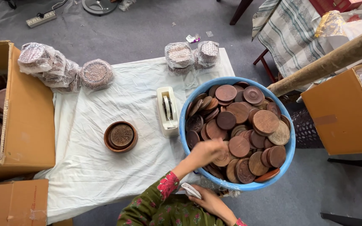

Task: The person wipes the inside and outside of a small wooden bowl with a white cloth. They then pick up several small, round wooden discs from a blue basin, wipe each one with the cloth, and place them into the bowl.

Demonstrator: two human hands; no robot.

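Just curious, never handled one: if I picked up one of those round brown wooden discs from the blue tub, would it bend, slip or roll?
A wooden disc looks stiff and solid, so it probably won't bend. Flat and round, it might roll if set on edge. The left hand reaching into the blue tub suggests one is light enough to lift single-handed.

Left box (5, 117) cut off, hands (208, 152) blurred, fingers hidden among discs (239, 146)
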